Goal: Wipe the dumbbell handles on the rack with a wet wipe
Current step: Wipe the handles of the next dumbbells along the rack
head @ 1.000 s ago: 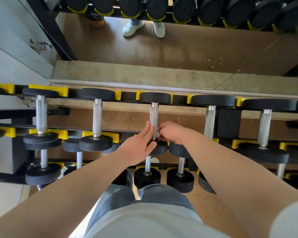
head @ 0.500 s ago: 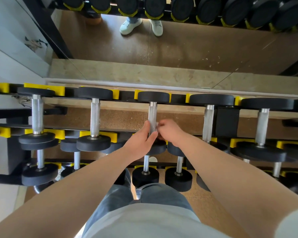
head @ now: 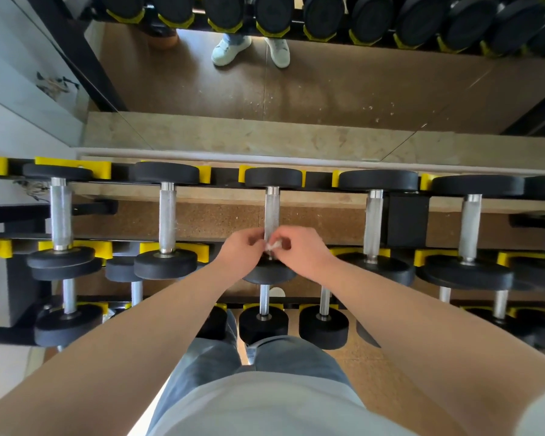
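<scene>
A dumbbell with a knurled steel handle (head: 272,209) lies in the middle of the rack's top tier (head: 318,179), between black round ends. Both hands meet at the near end of that handle. My left hand (head: 241,250) has its fingers curled beside the handle's left side. My right hand (head: 299,250) pinches a small crumpled white wet wipe (head: 272,246) against the handle's lower part. The wipe shows only as a small scrap between the fingers of both hands; whether the left fingers also hold it is unclear.
Other dumbbells sit left (head: 167,215) and right (head: 373,218) on the same tier, with smaller ones on lower tiers (head: 263,322). Yellow cradles (head: 99,247) hold the ends. A mirror behind reflects shoes (head: 230,51) and the floor.
Both hands slid down toward the near end of the middle handle. The left fingers curled in from a more open pose, and the white wipe now shows between the hands.
</scene>
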